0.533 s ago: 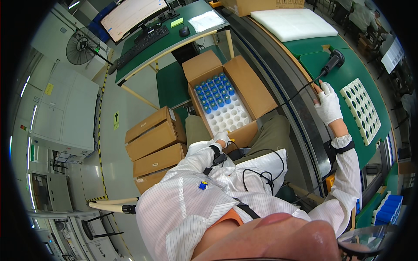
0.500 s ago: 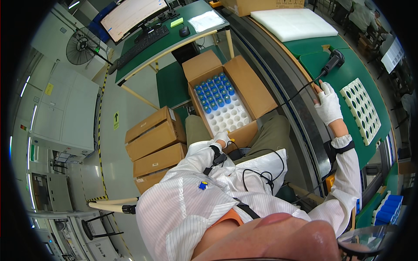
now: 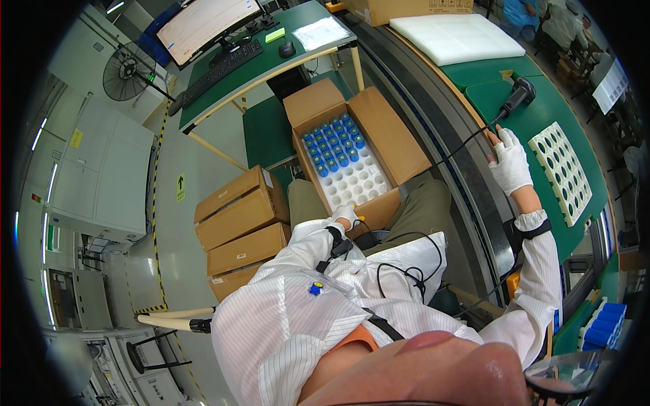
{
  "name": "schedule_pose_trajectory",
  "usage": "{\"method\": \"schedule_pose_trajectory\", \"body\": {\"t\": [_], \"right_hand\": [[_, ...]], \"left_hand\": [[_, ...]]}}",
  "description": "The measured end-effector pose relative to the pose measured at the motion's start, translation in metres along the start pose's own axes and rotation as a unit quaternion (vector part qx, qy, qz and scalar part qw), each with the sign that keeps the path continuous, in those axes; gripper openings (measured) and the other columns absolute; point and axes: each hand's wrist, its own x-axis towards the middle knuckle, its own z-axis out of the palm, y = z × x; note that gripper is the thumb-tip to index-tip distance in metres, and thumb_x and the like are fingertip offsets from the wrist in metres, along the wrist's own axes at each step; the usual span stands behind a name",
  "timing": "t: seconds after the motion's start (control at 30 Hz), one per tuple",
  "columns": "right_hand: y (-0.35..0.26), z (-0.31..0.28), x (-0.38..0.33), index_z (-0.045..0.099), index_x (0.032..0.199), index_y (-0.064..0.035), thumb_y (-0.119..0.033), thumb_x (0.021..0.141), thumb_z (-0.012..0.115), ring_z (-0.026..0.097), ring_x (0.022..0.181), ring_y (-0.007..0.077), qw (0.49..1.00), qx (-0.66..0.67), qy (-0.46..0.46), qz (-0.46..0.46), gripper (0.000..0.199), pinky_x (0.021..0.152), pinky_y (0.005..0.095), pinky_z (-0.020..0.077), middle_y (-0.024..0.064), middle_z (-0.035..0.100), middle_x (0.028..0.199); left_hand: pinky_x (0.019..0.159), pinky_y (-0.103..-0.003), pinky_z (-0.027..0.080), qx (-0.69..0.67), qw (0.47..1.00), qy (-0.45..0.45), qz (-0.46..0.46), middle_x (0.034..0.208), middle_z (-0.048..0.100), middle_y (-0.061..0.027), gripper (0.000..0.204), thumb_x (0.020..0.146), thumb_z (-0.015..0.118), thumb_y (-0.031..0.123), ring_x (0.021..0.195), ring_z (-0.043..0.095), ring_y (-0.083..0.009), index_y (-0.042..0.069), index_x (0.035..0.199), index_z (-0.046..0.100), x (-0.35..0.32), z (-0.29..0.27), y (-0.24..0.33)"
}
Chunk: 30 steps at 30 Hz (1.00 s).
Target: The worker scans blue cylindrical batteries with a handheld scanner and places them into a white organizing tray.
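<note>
An open cardboard box (image 3: pixel 398 139) sits before me at my knees. In it is a white foam tray (image 3: pixel 355 183) with round holes; blue-wrapped cylindrical cells (image 3: pixel 334 143) fill the far part, and the near holes hold none. My left hand (image 3: pixel 346 214), in a white glove with bare fingertips, is curled at the box's near rim; its fingers are partly hidden. To the right, my right hand (image 3: pixel 512 164), gloved likewise, lies on the green worktop's edge with fingers stretched out, holding nothing. Beside it stands a pale perforated holder (image 3: pixel 560 172). A black handheld scanner (image 3: pixel 518 96) lies beyond the fingertips.
Closed cardboard boxes (image 3: pixel 242 206) are stacked at left. A conveyor track (image 3: pixel 433 108) runs between the box and worktop. White foam (image 3: pixel 457 37) lies at the far right. Another desk carries a monitor (image 3: pixel 203 27) and keyboard (image 3: pixel 223 71). More blue cells (image 3: pixel 604 326) stand at lower right.
Both my hands stay where they were. A person in blue has come into view at the top right, and a blurred pale shape has appeared at the lower left.
</note>
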Motion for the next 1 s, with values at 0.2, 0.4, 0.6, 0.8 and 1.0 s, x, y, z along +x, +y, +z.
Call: {"method": "schedule_pose_trajectory", "body": {"t": [0.2,0.4,0.6,0.8,1.0], "right_hand": [[0.0,0.0,0.0,0.062,0.116,0.002,-0.005,0.074,0.073,0.051,0.122,0.0374,1.0,0.003,-0.007,0.002,0.044,0.102,0.0433,0.0444,0.0184,0.052,0.135],[0.001,0.0,0.0,0.061,0.116,0.0018,-0.006,0.074,0.072,0.05,0.122,0.0373,1.0,0.006,-0.012,0.004,0.044,0.102,0.0433,0.0441,0.0179,0.052,0.136],[0.001,0.0,0.0,0.062,0.116,0.002,-0.005,0.073,0.072,0.051,0.121,0.0372,1.0,0.0,-0.006,-0.001,0.045,0.102,0.0435,0.0445,0.0179,0.053,0.135],[0.0,-0.001,0.0,0.061,0.118,0.0008,-0.006,0.073,0.072,0.05,0.122,0.0377,1.0,0.006,-0.003,-0.004,0.047,0.102,0.0437,0.0442,0.0179,0.052,0.135],[0.004,0.005,0.0,0.059,0.12,-0.0007,-0.005,0.072,0.072,0.05,0.122,0.0385,1.0,0.002,0.014,-0.016,0.05,0.101,0.0442,0.0445,0.0188,0.052,0.135]], "left_hand": [[0.078,-0.046,0.054,0.003,1.0,0.0,-0.003,0.096,0.071,-0.0155,0.044,0.07,0.079,0.035,0.093,0.068,-0.0352,0.013,0.106,0.065,-0.002,-0.002,0.002],[0.08,-0.046,0.054,-0.004,1.0,-0.005,-0.001,0.099,0.071,-0.0154,0.047,0.071,0.078,0.04,0.095,0.068,-0.035,0.013,0.107,0.065,-0.002,-0.001,0.001],[0.081,-0.045,0.053,-0.007,1.0,-0.006,-0.006,0.1,0.071,-0.0148,0.051,0.071,0.078,0.046,0.096,0.068,-0.0349,0.014,0.109,0.066,0.0,0.001,-0.001],[0.081,-0.045,0.054,-0.017,1.0,-0.001,0.007,0.1,0.071,-0.0151,0.052,0.071,0.078,0.046,0.097,0.068,-0.0355,0.013,0.109,0.066,0.001,0.004,-0.004],[0.078,-0.047,0.053,-0.01,1.0,0.026,0.008,0.096,0.071,-0.0189,0.052,0.071,0.077,0.051,0.09,0.067,-0.0385,0.012,0.105,0.07,0.006,0.014,-0.008]]}}
